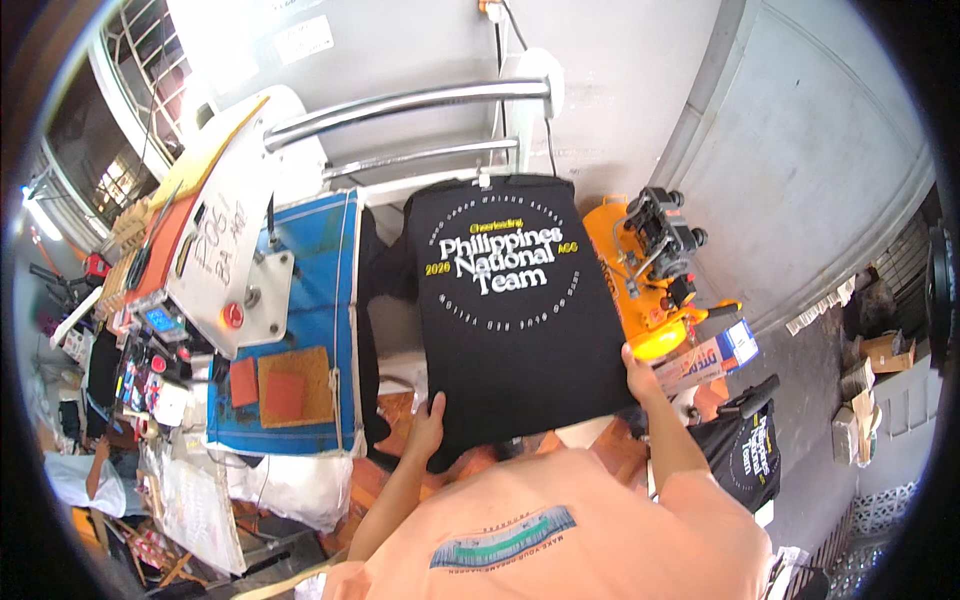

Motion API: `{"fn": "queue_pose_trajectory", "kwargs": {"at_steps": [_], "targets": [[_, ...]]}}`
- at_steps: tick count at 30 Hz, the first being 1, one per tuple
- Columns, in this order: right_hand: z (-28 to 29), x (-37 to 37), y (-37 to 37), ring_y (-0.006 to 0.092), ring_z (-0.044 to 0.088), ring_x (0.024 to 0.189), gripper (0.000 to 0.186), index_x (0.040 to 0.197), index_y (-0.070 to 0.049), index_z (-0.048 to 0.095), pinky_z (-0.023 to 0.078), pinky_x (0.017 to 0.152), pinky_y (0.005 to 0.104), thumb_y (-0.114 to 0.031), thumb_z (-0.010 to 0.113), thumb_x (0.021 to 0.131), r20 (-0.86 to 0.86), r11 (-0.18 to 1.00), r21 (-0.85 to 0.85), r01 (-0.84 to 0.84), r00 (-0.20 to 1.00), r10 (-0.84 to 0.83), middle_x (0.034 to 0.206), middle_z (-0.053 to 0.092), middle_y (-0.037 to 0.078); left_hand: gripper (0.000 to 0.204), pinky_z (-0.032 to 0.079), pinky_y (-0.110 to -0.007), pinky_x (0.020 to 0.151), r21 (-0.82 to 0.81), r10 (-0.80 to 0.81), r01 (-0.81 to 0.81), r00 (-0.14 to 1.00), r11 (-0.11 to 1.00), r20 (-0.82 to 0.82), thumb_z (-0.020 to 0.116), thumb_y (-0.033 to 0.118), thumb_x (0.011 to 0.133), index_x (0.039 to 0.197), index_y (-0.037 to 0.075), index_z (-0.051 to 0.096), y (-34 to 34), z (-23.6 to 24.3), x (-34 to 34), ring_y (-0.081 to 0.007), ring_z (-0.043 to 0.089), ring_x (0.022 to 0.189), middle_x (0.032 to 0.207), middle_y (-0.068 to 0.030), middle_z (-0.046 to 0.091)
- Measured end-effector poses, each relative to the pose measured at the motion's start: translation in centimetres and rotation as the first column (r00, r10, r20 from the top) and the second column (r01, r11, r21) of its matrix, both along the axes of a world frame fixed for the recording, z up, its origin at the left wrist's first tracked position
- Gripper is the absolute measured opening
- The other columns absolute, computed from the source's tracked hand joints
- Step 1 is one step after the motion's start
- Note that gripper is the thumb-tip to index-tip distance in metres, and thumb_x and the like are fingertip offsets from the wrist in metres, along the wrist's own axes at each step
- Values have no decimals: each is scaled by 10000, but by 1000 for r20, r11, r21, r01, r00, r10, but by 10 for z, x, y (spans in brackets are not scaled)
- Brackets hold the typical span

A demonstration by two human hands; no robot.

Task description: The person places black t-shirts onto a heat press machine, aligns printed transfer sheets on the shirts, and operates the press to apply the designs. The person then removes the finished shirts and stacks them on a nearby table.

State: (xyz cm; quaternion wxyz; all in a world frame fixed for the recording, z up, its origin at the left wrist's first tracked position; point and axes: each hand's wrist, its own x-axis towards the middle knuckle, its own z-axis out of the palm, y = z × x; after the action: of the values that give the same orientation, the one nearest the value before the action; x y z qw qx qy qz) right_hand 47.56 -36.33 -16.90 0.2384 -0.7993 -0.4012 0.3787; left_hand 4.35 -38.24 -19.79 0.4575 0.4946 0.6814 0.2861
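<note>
A black T-shirt (pixel 525 370) with white and yellow lettering on its chest is spread out in front of me, its collar toward the wall and its hem toward my body. At the lower left corner, my left hand (pixel 427 428) is closed on the shirt's edge. My right hand (pixel 640 380) grips the opposite lower corner, fingers partly hidden by the cloth. The fabric looks flat between the two hands. Whatever supports the shirt is covered by it.
On the left stands a heat press (pixel 235 265) with a red button, beside a blue padded table (pixel 320 300). An orange machine (pixel 645 310) and a carton (pixel 700 365) are close on the right. Another printed black shirt (pixel 735 455) hangs lower right. A person's arm (pixel 97 470) shows far left.
</note>
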Motion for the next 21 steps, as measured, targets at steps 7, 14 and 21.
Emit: {"fn": "queue_pose_trajectory", "kwargs": {"at_steps": [7,14,21], "targets": [[22,-37,-41,415,389,1298,639,1355,-37,469,323,1072,507,-501,526,921,584,975,203,-93,811,-44,1381,416,242,361,427,-426,991,783,160,123,949,609,-274,662,40,835,1188,9,591,-30,152,-54,-326,566,1089,1136,-157,605],[0,-51,-52,407,462,1248,516,1301,-17,508,392,1026,473,-385,545,941,513,925,379,27,826,-234,1317,499,251,355,399,-389,989,897,735,-26,583,442,-346,554,236,974,1207,-33,560,-8,218,-259,-317,558,1108,1171,-182,596],[-37,28,-42,284,435,1322,682,1432,-11,392,328,1077,374,-513,448,973,-154,951,107,291,949,-274,1431,459,183,348,402,-482,925,687,599,237,351,687,-720,498,296,972,977,6,691,26,199,-285,-397,550,1008,1028,-190,653]]}}
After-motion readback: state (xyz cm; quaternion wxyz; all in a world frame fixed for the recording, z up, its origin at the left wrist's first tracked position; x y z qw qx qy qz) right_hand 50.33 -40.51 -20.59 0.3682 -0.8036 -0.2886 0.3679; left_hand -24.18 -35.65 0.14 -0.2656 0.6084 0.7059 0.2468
